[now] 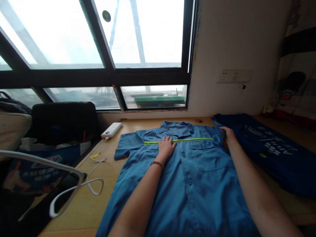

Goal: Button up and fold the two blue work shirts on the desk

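Observation:
A blue short-sleeved work shirt (207, 184) lies front up and buttoned on the wooden table (81, 204), collar toward the window. A yellow-green stripe (195, 139) crosses its chest above two flap pockets. My left hand (166, 147) rests flat on the chest near the stripe, fingers spread, a beaded bracelet (157, 164) on that wrist. At the right-hand sleeve, my right hand (228, 135) is closed on the fabric; its fingers are partly hidden. The other sleeve (127, 143) lies stretched out to the left.
Dark blue printed fabric (269, 148) lies on the table to the right, beside my right forearm. A white power bank (111, 130) with a white cable (95, 181) sits at the left. Behind are a window and a wall socket (233, 76). A black chair back (64, 120) stands left.

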The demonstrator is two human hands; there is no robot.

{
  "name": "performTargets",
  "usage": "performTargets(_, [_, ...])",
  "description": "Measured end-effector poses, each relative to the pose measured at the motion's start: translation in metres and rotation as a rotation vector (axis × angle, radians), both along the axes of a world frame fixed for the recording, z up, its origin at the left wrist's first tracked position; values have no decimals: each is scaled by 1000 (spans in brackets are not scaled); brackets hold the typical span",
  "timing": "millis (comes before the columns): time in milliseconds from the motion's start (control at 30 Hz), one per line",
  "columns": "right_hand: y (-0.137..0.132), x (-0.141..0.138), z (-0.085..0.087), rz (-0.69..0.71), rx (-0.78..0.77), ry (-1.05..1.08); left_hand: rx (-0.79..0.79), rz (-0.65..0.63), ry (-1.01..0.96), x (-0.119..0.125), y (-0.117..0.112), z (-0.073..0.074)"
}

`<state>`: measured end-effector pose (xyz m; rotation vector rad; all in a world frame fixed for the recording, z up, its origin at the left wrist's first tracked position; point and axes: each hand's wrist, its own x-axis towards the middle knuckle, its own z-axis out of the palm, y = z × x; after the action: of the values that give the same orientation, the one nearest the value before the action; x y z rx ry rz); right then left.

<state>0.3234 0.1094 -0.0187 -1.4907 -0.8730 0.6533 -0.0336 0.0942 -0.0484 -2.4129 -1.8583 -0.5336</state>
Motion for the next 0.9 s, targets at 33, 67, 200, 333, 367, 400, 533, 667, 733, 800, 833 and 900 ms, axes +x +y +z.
performTargets(33, [-4, 1, 7, 127, -9, 17, -1, -2, -1, 0, 0, 0])
performTargets(67, [-8, 2, 14, 281, -23, 27, -4, -4, -1, 0, 0, 1])
performTargets(200, [-14, -8, 29, 702, 18, 17, -22, -7, 2, 1, -2, 3])
performTargets(333, [-5, -34, 14, 664, 15, -275, -21, -2, 2, 1, -2, 5])
performTargets(367, [-2, -42, 6, 660, -23, -418, -20, -3, 1, 1, -2, 5])
performTargets(400, [1, -50, -3, 647, -71, -579, -19, -4, 0, 0, -2, 4])
performTargets(533, [9, -73, -34, 430, -270, -1104, -18, -11, -21, 1, -4, 0])
performTargets(667, [11, -74, -45, 245, -338, -1227, -22, -23, -151, 1, 5, 3])
performTargets(733, [9, -75, -44, 194, -273, -1272, -25, 33, -318, -8, 17, 12])
performTargets(800, [6, -81, -43, 200, -180, -1308, -22, 193, -497, -29, 29, 26])
performTargets(833, [5, -86, -44, 224, -143, -1312, -15, 308, -562, -43, 34, 34])
performTargets(900, [3, -98, -47, 274, -111, -1297, 7, 469, -589, -79, 37, 48])
